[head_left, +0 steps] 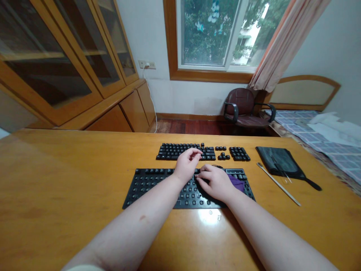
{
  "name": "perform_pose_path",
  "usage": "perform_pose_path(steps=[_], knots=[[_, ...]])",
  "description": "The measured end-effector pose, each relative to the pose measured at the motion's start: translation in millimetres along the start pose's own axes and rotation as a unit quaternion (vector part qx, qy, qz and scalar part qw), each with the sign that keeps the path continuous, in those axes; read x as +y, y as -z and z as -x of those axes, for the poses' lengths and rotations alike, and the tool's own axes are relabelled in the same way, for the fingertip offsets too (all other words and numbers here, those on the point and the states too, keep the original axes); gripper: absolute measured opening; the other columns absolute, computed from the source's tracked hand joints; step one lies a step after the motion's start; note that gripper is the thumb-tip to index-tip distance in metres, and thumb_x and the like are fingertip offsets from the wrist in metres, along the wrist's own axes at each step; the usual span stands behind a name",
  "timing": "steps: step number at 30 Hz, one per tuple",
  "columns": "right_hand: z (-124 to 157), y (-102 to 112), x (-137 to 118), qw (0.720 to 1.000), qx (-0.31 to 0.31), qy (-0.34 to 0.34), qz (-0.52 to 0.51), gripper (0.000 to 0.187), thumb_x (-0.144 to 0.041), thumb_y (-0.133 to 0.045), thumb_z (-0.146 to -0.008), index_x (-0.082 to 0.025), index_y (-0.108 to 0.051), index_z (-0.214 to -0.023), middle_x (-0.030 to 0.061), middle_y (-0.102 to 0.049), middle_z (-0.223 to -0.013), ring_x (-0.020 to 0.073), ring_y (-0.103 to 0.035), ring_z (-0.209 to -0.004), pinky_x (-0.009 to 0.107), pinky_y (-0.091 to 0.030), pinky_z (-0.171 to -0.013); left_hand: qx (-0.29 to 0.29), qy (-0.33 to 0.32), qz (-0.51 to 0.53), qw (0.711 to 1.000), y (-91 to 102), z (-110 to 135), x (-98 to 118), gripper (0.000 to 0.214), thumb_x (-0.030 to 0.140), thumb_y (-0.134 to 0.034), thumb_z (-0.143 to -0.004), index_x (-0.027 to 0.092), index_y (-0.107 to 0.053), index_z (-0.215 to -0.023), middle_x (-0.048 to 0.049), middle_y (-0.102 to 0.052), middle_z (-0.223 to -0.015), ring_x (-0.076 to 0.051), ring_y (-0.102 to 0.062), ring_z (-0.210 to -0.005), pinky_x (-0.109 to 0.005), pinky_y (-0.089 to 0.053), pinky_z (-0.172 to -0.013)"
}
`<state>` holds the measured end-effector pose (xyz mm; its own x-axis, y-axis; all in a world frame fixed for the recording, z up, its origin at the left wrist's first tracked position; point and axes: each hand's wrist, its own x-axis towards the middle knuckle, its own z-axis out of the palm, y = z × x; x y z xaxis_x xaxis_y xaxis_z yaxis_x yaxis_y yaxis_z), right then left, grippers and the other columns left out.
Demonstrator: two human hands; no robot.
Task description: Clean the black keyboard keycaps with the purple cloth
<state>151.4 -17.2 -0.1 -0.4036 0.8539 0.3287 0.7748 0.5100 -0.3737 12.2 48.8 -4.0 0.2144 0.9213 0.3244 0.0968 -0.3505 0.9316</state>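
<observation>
Carefully, the left hand [186, 163] curls its fingers onto the near edge of the loose keycaps [180, 151], while the half-closed right hand [213, 183] sits fingertips-down on the bare keyboard [149, 188] beside a purple cloth [236, 183], any grip hidden.

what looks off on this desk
The black keyboard looks stripped: most of its keycaps are off, leaving bare switches, while the loose keycaps sit in rows on the wooden desk above it. A purple cloth also lies on the keyboard, beside the right hand.
</observation>
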Motion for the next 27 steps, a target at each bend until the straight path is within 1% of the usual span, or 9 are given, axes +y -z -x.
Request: perform_pose_path(steps=[5, 8, 10, 13, 16, 19, 22, 24, 27], knots=[[-1.0, 0.8, 4.9, 0.994, 0.052, -0.049, -0.080, 0.014, -0.021, -0.052, -0.083, -0.021, -0.066, -0.085, 0.0034, -0.063, -0.080, 0.0161, -0.059, -0.075, 0.028, -0.046, -0.068, 0.001, -0.002, -0.008, 1.000, 0.1, -0.9, -1.2, 0.012, 0.022, -0.050, -0.083, 0.017, -0.061, -0.087, -0.0031, -0.065, -0.082, -0.013, -0.062, -0.073, -0.024, -0.050, -0.065], [-1.5, 0.8, 5.6, 0.994, 0.051, -0.059, -0.082, 0.013, -0.020, -0.052, -0.083, -0.020, -0.064, -0.079, 0.0027, -0.061, -0.076, 0.0158, -0.057, -0.072, 0.027, -0.045, -0.067, -0.003, -0.022, -0.038, 0.999, 0.4, 1.0, 1.6, 0.013, 0.022, -0.049, -0.084, 0.017, -0.061, -0.088, -0.0031, -0.065, -0.082, -0.014, -0.062, -0.074, -0.025, -0.050, -0.067], [-1.4, 0.3, 5.2, 0.994, 0.048, -0.063, -0.075, 0.013, -0.020, -0.052, -0.083, -0.020, -0.063, -0.076, 0.0024, -0.060, -0.074, 0.0155, -0.056, -0.070, 0.027, -0.043, -0.066, -0.003, -0.049, -0.095, 0.994, 1.8, 3.9, 8.1, 0.014, 0.022, -0.048, -0.085, 0.018, -0.061, -0.088, -0.0035, -0.065, -0.084, -0.014, -0.062, -0.077, -0.027, -0.050, -0.072], [-1.5, -0.4, 4.4, 0.994, 0.047, -0.071, -0.070, 0.014, -0.021, -0.051, -0.082, -0.019, -0.061, -0.073, 0.0020, -0.059, -0.072, 0.0150, -0.055, -0.069, 0.026, -0.042, -0.064, -0.025, -0.068, -0.236, 0.969, 6.0, 7.2, 22.5, 0.016, 0.024, -0.051, -0.083, 0.020, -0.062, -0.094, -0.0051, -0.065, -0.093, -0.018, -0.061, -0.085, -0.031, -0.048, -0.079], [-1.8, -0.4, 4.2, 0.994, 0.041, -0.071, -0.065, 0.013, -0.022, -0.052, -0.082, -0.019, -0.060, -0.072, 0.0015, -0.059, -0.071, 0.0148, -0.054, -0.068, 0.026, -0.041, -0.063, -0.074, -0.036, -0.383, 0.920, 11.8, 0.3, 32.3, 0.021, 0.028, -0.058, -0.078, 0.021, -0.065, -0.096, -0.0090, -0.065, -0.100, -0.026, -0.060, -0.093, -0.039, -0.046, -0.085], [-2.1, 0.3, 4.3, 0.995, 0.039, -0.063, -0.062, 0.013, -0.022, -0.053, -0.082, -0.019, -0.061, -0.073, 0.0014, -0.059, -0.071, 0.0148, -0.054, -0.068, 0.026, -0.040, -0.063, -0.096, -0.005, -0.457, 0.884, 15.0, -24.8, 29.6, 0.024, 0.030, -0.056, -0.079, 0.020, -0.067, -0.098, -0.0120, -0.066, -0.099, -0.028, -0.060, -0.095, -0.042, -0.044, -0.087], [-1.8, 0.7, 4.4, 0.995, 0.043, -0.061, -0.060, 0.013, -0.022, -0.052, -0.082, -0.020, -0.061, -0.072, 0.0014, -0.060, -0.071, 0.0147, -0.055, -0.068, 0.026, -0.040, -0.063, -0.134, 0.009, -0.485, 0.864, 11.2, -63.9, 18.5, 0.026, 0.030, -0.053, -0.080, 0.021, -0.068, -0.100, -0.0130, -0.065, -0.105, -0.030, -0.058, -0.100, -0.043, -0.042, -0.090], [-1.5, 0.5, 4.4, 0.995, 0.043, -0.063, -0.059, 0.013, -0.022, -0.053, -0.082, -0.020, -0.061, -0.072, 0.0009, -0.060, -0.070, 0.0144, -0.055, -0.068, 0.026, -0.039, -0.063, -0.143, 0.018, -0.488, 0.861, 4.1, -91.0, 10.6, 0.026, 0.028, -0.052, -0.080, 0.023, -0.069, -0.100, -0.0111, -0.065, -0.108, -0.028, -0.058, -0.101, -0.041, -0.042, -0.090], [-1.3, -0.1, 4.7, 0.995, 0.039, -0.066, -0.064, 0.013, -0.023, -0.053, -0.082, -0.020, -0.060, -0.072, 0.0005, -0.060, -0.071, 0.0142, -0.055, -0.067, 0.025, -0.039, -0.063, -0.176, 0.035, -0.484, 0.856, -11.3, -123.3, 1.5, 0.022, 0.028, -0.059, -0.075, 0.026, -0.071, -0.094, -0.0061, -0.069, -0.102, -0.024, -0.061, -0.095, -0.034, -0.045, -0.086]])
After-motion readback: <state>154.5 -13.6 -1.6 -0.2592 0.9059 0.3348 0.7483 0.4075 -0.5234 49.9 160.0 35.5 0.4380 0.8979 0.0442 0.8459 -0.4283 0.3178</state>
